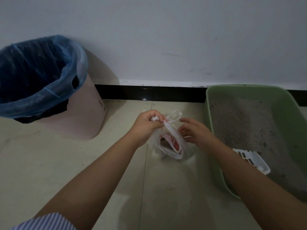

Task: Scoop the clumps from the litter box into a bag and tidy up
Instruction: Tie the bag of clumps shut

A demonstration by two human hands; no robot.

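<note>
The left hand (147,125) pinches the plastic bag's (172,143) bunched handles at centre frame; the right hand (194,130) hovers loosely open beside it. The litter box (216,103) with its scoop (254,159) lies at three o'clock.

To your left stands a pink bin (86,117) lined with a blue liner (49,75) over a black one — set on the pale tiled floor (49,163), near the white wall (166,39) and its black skirting board (149,93).

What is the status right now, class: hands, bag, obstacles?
Left hand grips bag handle; right hand open beside bag. Scoop rests in litter box. Nothing in the way.
</note>
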